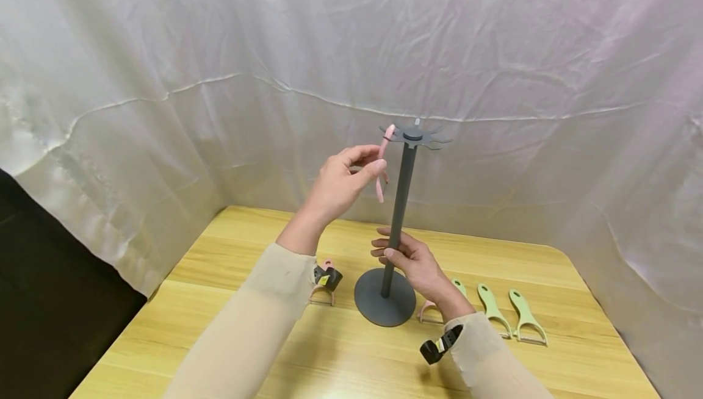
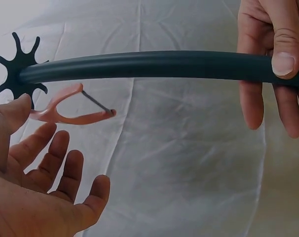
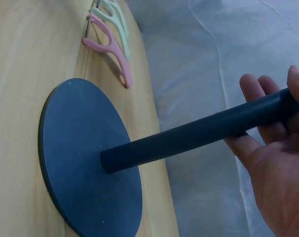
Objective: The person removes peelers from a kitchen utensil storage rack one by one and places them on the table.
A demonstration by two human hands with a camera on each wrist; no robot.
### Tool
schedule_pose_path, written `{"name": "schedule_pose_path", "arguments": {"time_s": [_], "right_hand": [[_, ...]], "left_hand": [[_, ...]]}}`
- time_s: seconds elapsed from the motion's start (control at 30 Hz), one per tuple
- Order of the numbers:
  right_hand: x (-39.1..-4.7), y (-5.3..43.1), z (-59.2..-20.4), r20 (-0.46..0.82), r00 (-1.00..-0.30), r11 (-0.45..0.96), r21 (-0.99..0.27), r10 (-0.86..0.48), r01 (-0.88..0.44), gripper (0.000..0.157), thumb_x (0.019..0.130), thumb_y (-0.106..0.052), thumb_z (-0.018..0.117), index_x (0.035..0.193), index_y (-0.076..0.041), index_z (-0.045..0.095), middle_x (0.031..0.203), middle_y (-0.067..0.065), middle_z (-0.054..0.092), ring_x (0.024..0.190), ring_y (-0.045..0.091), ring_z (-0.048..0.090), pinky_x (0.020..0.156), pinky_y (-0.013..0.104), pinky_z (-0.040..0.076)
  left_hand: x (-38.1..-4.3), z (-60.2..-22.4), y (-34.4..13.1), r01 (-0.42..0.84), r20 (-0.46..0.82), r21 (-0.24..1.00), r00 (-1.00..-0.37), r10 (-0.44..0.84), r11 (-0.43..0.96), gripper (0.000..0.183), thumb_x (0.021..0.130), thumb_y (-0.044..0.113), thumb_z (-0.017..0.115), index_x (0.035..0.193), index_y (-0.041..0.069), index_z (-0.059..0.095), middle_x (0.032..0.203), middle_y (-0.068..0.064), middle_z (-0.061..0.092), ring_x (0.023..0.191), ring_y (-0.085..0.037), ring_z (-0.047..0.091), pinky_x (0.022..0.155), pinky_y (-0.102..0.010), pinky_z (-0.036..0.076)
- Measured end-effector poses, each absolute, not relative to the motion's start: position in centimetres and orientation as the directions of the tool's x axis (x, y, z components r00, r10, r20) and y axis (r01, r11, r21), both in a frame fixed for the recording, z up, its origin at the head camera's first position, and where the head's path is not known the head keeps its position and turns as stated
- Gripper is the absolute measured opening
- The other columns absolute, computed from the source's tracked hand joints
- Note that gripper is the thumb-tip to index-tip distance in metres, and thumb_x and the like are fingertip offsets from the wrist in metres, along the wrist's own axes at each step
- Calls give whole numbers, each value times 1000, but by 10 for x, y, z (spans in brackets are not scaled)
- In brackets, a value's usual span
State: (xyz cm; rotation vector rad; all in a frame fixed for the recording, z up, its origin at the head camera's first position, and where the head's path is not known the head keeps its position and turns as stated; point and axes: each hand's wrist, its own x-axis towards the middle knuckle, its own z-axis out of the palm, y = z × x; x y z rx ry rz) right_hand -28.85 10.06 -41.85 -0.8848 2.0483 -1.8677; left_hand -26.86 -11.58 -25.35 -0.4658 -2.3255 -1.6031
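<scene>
My left hand (image 1: 339, 184) pinches a pink peeler (image 2: 55, 112) between thumb and index finger; its other fingers are loosely bent. The peeler's handle end is up at a hook of the dark grey stand's top (image 1: 413, 135), its blade end hanging downward. Whether the hook passes through the handle's hole cannot be told. Lower down, my right hand (image 1: 421, 266) holds the stand's pole (image 1: 403, 188), with the thumb on one side and fingers on the other. The round base (image 3: 85, 143) rests on the wooden table, and the pole leans slightly in the head view.
Right of the base lie a pink peeler (image 3: 112, 47) and several green peelers (image 1: 524, 313), partly behind my right forearm. Another pink peeler (image 1: 328, 263) lies left of the base, partly covered by the left wrist camera (image 1: 329, 278). Pale curtains (image 1: 329, 39) surround the table (image 1: 219, 252).
</scene>
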Motion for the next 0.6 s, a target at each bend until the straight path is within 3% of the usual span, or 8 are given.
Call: {"name": "schedule_pose_path", "arguments": {"time_s": [0.6], "right_hand": [[-289, 100, -418, 222, -787, -2, -963, -576, -270, 46, 110, -13, 57, 156, -10, 50, 144, 26, 61, 127, 40, 67, 105, 46, 57]], "left_hand": [[-270, -252, -112, 415, 389, 857, -910, 145, 305, 40, 108, 32, 64, 145, 18, 65, 134, 1, 72, 131, -19, 63, 113, -47, 49]]}}
